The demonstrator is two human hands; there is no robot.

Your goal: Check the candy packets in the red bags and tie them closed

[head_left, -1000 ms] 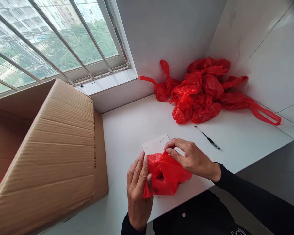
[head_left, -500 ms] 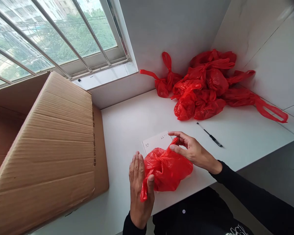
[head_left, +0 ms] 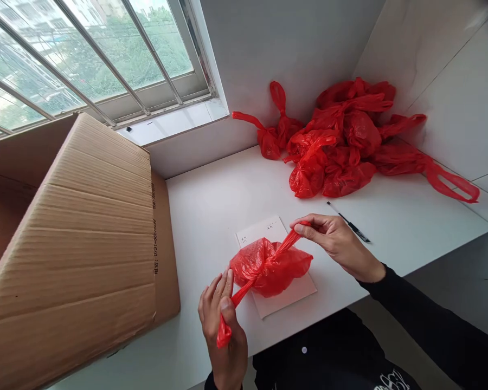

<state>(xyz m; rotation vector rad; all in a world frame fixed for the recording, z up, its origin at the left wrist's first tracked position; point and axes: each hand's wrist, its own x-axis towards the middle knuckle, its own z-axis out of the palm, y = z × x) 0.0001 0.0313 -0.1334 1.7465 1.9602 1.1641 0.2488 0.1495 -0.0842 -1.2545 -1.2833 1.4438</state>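
Note:
A knotted red plastic bag (head_left: pixel 272 271) is near the front edge of the white table, over a white paper (head_left: pixel 287 300) with small handwriting. One twisted handle of the bag is pinched in my left hand (head_left: pixel 225 319), its loose end sticking out below the thumb. My right hand (head_left: pixel 337 241) grips the other handle between thumb and fingers, up and to the right of the knot. Both handles are stretched out from the knot in opposite directions. What the bag contains cannot be made out.
Several red bags (head_left: pixel 341 143) are heaped against the wall at the back right. A black pen (head_left: pixel 353 227) lies right of the paper. An open cardboard box (head_left: pixel 93 233) fills the left side, below a barred window (head_left: pixel 117 54).
My hands have moved apart, and both handles are now pulled taut. The fingers of my right hand have closed on its handle. More of the paper shows under the bag.

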